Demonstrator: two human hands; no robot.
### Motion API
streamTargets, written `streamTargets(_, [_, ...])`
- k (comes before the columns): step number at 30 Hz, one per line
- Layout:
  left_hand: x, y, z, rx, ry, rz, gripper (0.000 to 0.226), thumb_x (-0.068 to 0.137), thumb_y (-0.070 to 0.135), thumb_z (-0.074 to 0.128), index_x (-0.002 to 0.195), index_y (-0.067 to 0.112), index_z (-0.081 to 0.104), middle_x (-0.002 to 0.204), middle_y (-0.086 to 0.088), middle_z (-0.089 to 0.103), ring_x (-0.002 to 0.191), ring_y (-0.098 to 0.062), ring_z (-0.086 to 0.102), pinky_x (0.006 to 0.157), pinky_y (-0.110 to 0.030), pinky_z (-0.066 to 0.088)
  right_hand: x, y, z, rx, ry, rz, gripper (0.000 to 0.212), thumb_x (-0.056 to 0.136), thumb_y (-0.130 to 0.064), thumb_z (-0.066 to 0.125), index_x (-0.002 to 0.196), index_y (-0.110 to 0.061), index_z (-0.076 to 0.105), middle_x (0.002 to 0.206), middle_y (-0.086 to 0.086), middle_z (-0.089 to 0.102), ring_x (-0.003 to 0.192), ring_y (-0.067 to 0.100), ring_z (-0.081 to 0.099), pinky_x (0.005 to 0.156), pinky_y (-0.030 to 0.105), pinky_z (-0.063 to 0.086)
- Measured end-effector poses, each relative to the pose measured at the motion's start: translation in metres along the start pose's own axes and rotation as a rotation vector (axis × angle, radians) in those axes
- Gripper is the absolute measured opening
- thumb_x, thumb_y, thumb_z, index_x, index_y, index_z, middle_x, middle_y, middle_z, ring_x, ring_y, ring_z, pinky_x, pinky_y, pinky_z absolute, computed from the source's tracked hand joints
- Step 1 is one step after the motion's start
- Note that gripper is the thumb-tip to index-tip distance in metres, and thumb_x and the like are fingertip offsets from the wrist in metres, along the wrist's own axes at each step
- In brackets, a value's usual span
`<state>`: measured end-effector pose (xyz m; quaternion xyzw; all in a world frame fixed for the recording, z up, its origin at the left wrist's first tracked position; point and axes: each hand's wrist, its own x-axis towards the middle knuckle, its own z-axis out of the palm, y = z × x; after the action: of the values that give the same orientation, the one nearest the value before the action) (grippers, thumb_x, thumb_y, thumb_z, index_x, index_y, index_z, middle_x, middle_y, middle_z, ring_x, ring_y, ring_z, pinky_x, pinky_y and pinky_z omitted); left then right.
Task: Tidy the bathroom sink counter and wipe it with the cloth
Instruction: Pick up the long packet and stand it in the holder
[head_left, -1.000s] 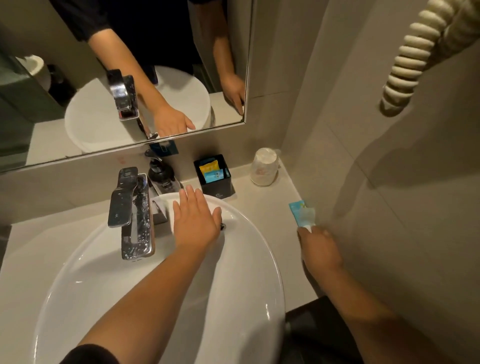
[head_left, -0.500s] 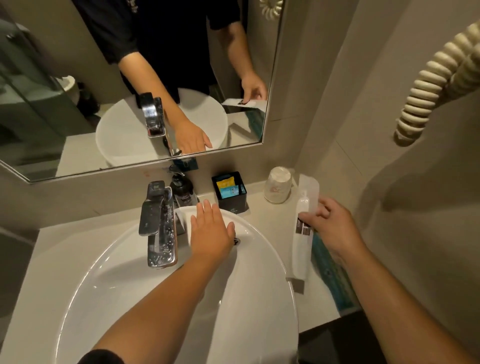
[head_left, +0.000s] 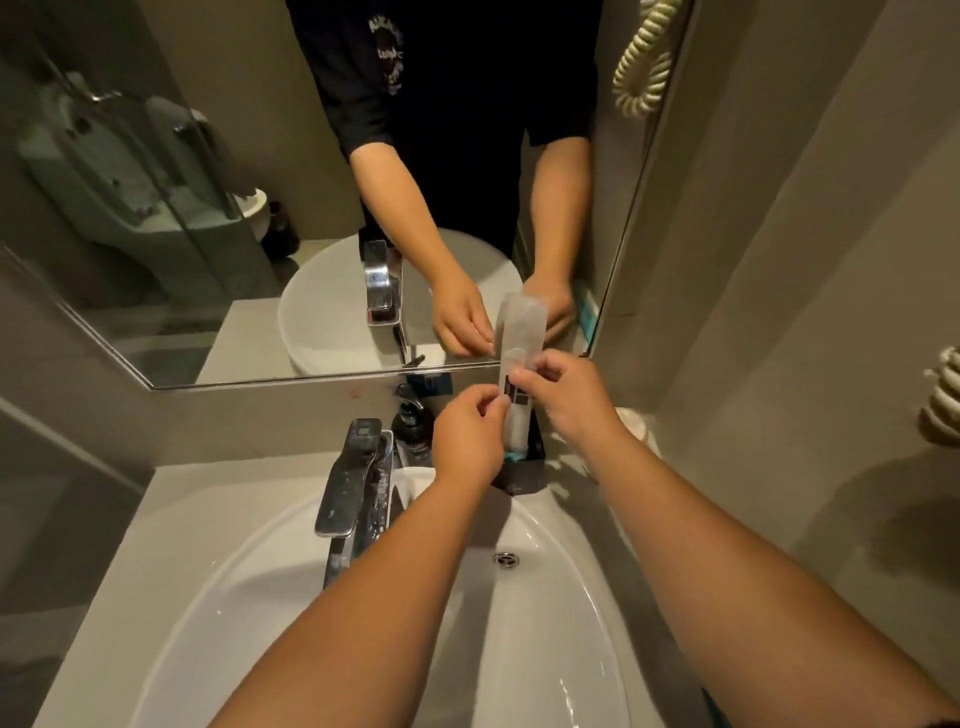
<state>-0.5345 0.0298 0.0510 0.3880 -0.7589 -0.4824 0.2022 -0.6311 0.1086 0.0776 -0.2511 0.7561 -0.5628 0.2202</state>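
Note:
A long clear plastic packet (head_left: 521, 332) with a dark label stands upright, its lower end in the black amenity box (head_left: 525, 473) behind the basin. My right hand (head_left: 566, 397) pinches the packet at the label. My left hand (head_left: 467, 441) touches the same spot from the left with its fingertips closed on the packet's edge. A white cloth (head_left: 413, 480) lies folded on the basin rim beside the tap, partly hidden by my left wrist.
The white round basin (head_left: 260, 613) fills the foreground, with a chrome tap (head_left: 356, 478) at its back. A black soap pump bottle (head_left: 413, 426) stands behind the tap. A wrapped cup (head_left: 641, 426) sits by the right wall. A coiled cord (head_left: 943, 395) hangs on the right.
My right hand lifted the packet from the counter's right side and carried it over to the black box. My left hand left the cloth on the basin rim and came up to the packet.

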Motion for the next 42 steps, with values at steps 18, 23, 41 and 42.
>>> streamTargets(18, [0.018, -0.054, 0.032, 0.319, -0.01, -0.177, 0.019, 0.094, 0.03, 0.054, 0.101, 0.024, 0.071, 0.109, -0.009, 0.062, 0.082, -0.025, 0.062, 0.08, -0.041, 0.053, 0.016, 0.066, 0.013, -0.327, -0.064, 0.136, 0.009, 0.086, -0.023, 0.067, 0.078, -0.023, 0.071, 0.08, 0.002, 0.071, 0.079, 0.024, 0.065, 0.077, 0.042, 0.055])
streamTargets(23, [-0.018, -0.045, 0.024, 0.267, 0.092, -0.115, 0.04, 0.093, 0.029, 0.056, 0.13, 0.018, 0.046, 0.128, -0.007, 0.05, 0.108, -0.026, 0.056, 0.089, -0.04, 0.048, -0.006, 0.044, -0.012, -0.214, 0.063, 0.088, 0.035, 0.089, -0.019, 0.066, 0.123, -0.014, 0.062, 0.113, 0.0, 0.056, 0.098, 0.016, 0.057, 0.089, 0.034, 0.049])
streamTargets(41, [-0.072, -0.107, -0.003, 0.948, -0.259, 0.289, 0.074, 0.096, 0.056, 0.017, 0.152, 0.009, 0.009, 0.162, -0.013, 0.002, 0.149, -0.03, 0.001, 0.118, -0.047, -0.002, -0.212, 0.189, -0.069, -1.206, 0.092, 0.34, 0.021, 0.058, -0.003, 0.079, 0.075, -0.009, 0.067, 0.084, 0.019, 0.066, 0.066, 0.036, 0.062, 0.056, 0.038, 0.054])
streamTargets(42, [-0.073, -0.106, -0.003, 0.949, -0.262, 0.282, 0.073, 0.097, 0.056, 0.02, 0.152, 0.01, 0.008, 0.162, -0.012, 0.001, 0.149, -0.03, -0.001, 0.118, -0.047, -0.004, -0.211, 0.19, -0.07, -1.164, 0.125, 0.357, 0.017, 0.07, -0.007, 0.072, 0.086, -0.011, 0.066, 0.088, 0.016, 0.065, 0.074, 0.035, 0.062, 0.061, 0.038, 0.053])
